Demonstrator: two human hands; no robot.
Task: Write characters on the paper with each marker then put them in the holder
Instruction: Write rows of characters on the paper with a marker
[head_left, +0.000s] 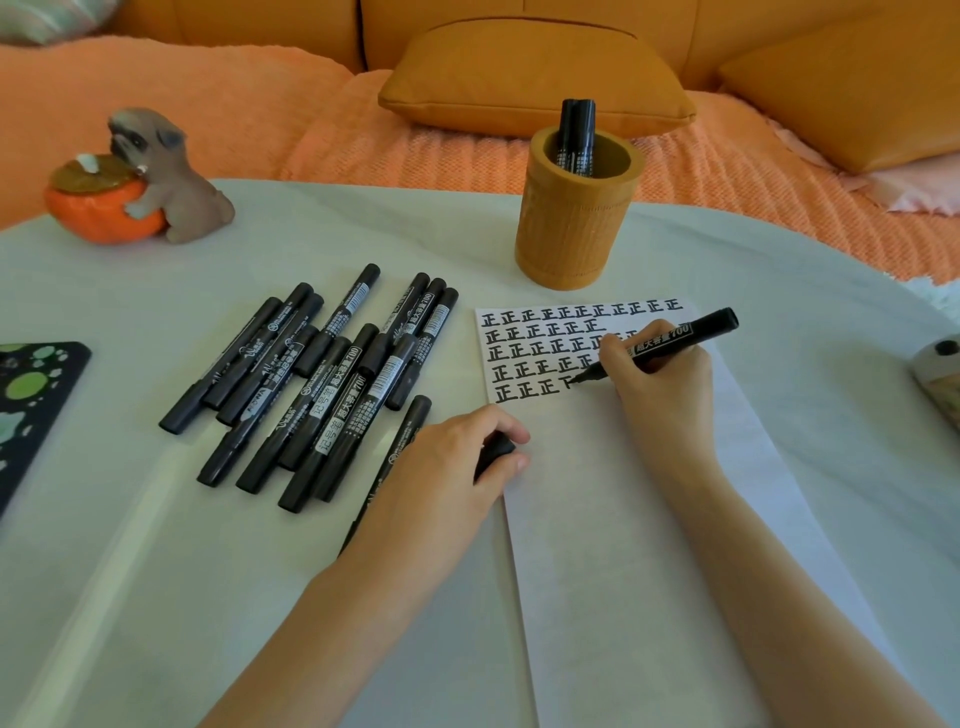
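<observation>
A white sheet of paper (623, 519) lies on the table with several rows of black characters at its top. My right hand (660, 371) grips an uncapped black marker (675, 340), its tip touching the paper in the fifth row. My left hand (457, 452) rests at the paper's left edge and pinches a black marker cap (496, 452). Several capped black markers (322, 374) lie in a pile to the left of the paper. An orange cylindrical holder (576, 228) stands behind the paper with two black markers (577, 135) upright in it.
A dog-and-orange-bowl figurine (140, 182) stands at the table's back left. A dark patterned object (31, 405) lies at the left edge, and a small device (940, 374) at the right edge. An orange sofa with cushions (535, 78) is behind the table.
</observation>
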